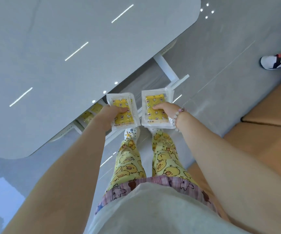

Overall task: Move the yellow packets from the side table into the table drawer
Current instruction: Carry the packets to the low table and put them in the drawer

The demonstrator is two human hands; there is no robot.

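Note:
My left hand [110,114] grips a yellow packet [122,111] in clear wrapping, thumb on top. My right hand [166,109] holds a second yellow packet [155,108] the same way, just to the right of the first. Both packets hang in the air in front of the grey table's [60,56] near edge. Under that edge the drawer [79,124] stands pulled out, and two yellow packets [92,113] lie inside it, partly hidden by the tabletop and my left wrist.
The table's white leg frame [166,67] stands on the grey floor right of the drawer. A tan wooden surface [263,132] lies at the right. Another person's shoe [275,61] is at the far right. My legs and shoes are below the packets.

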